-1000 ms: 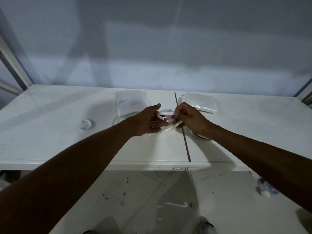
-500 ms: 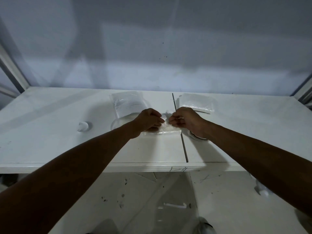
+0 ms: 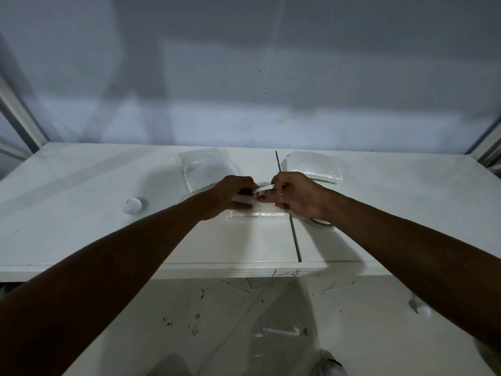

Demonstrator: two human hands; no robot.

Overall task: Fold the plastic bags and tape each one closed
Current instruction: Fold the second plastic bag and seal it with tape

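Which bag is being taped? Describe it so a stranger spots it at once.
On the white table, find the dark seam running front to back. Just left of it, below the left hand and right hand, lies the folded bag. Unlike the left stack and right stack of bags nearer the wall, it is a narrow folded strip, with a strip of tape held above it.

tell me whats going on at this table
A person is taping a folded bag shut on the white table. The left grip and the right grip each pinch an end of a short strip of tape, held over that bag. More bags lie behind in a left pile and a right pile. A tape roll peeks out under the right wrist.
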